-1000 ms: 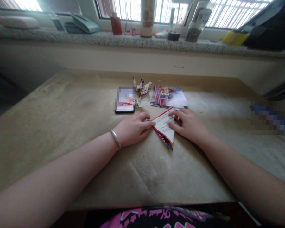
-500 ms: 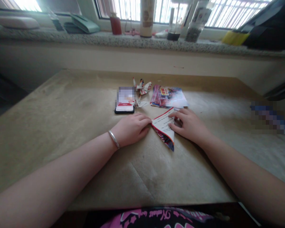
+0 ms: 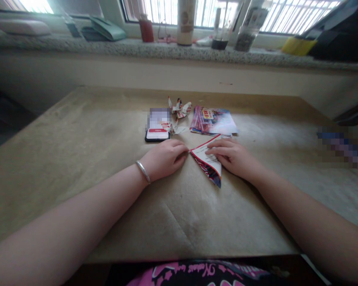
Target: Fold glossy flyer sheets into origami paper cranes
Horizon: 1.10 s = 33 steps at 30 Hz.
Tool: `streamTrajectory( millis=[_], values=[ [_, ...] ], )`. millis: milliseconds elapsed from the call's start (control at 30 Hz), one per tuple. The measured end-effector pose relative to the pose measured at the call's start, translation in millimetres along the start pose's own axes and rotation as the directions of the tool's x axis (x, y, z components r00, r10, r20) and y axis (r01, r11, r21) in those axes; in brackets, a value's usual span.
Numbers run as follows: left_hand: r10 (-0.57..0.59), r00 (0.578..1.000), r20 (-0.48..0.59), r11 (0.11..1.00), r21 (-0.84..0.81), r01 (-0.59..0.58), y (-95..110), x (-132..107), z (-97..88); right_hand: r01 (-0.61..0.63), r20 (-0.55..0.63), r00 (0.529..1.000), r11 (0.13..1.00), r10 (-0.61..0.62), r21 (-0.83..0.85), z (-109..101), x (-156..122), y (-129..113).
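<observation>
A printed paper folded into a triangle [image 3: 209, 163] lies on the brown paper-covered table [image 3: 179, 206]. My left hand [image 3: 164, 159], with a silver bangle at the wrist, rests on the table, its curled fingertips pinching the triangle's left corner. My right hand [image 3: 231, 155] lies across the triangle's right side, fingers stretched flat and pressing the paper down.
Behind the hands lie a phone [image 3: 157, 128], a folded paper figure [image 3: 179, 109] and a stack of colourful leaflets [image 3: 213, 121]. A granite windowsill [image 3: 167, 49] along the back carries bottles, a cup and boxes. A blurred object [image 3: 343, 149] sits far right.
My right hand slid left over the triangle, flattening it. My left hand curled in slightly at the left corner. The triangle itself barely shifted.
</observation>
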<state>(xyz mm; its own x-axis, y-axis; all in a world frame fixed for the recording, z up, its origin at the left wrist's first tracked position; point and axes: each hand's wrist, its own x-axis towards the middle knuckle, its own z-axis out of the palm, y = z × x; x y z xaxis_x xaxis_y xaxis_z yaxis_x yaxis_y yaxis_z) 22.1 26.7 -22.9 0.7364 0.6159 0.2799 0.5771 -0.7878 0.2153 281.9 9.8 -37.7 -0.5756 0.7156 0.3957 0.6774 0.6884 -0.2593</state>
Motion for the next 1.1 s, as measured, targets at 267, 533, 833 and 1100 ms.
streamTrajectory(
  millis=[267,533,833,1100],
  values=[
    [0.032,0.999,-0.027,0.999,-0.007,-0.033,0,-2,0.2,-0.027,0.006,1.0,0.999,0.027,-0.025,-3,-1,-3],
    [0.077,0.996,0.048,0.991,0.111,-0.081,8,-3,1.0,-0.043,0.055,0.997,0.997,0.047,-0.067,-6,2,-7],
    [0.116,0.993,0.028,0.974,0.194,-0.119,10,-5,2.1,-0.043,0.067,0.997,0.997,0.047,-0.06,-6,1,-6],
    [0.148,0.987,0.054,0.974,0.167,-0.156,10,-2,0.7,-0.04,0.056,0.997,0.998,0.043,-0.058,-6,1,-5]
  ],
)
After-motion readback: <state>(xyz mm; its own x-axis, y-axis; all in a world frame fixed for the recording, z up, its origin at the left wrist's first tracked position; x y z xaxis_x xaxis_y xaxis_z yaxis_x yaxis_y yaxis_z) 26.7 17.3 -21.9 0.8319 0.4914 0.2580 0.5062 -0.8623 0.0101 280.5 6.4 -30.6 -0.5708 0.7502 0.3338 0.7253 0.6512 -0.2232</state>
